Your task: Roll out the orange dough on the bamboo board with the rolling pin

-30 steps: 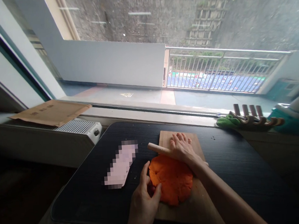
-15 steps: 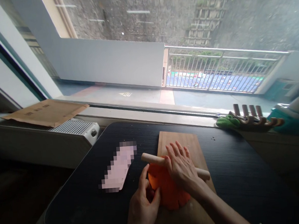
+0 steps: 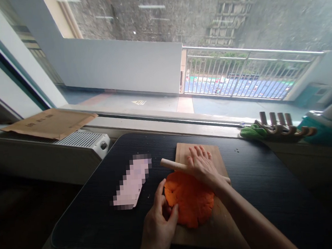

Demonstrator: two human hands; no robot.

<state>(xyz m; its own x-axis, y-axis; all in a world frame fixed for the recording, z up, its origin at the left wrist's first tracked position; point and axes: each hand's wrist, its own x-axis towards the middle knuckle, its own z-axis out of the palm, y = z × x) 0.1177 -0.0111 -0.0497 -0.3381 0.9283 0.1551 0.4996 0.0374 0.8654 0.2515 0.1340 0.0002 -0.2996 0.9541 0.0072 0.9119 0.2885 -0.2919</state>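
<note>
A flattened orange sheet of dough or clay (image 3: 190, 198) lies on a wooden board (image 3: 222, 225), its edge cracked in places. Across the sheet's far edge rests a pale rolling pin (image 3: 173, 164), tilted down to the right. My right hand (image 3: 204, 165) lies flat over the pin's middle with its fingers stretched forward, hiding that part. At the sheet's left edge is my left hand (image 3: 160, 219), thumb and forefinger apart and touching the rim, the other fingers curled in shadow below.
Left of the board, a pixelated pink flat object (image 3: 133, 183) lies on the black table (image 3: 90, 221). A brown envelope (image 3: 50, 123) rests on the radiator. By the window sill are a green cloth (image 3: 253, 132) and several wooden-handled items (image 3: 276, 122).
My right hand and the rolling pin have moved forward, away from me, uncovering more of the orange sheet. My left hand has stayed nearly in place.
</note>
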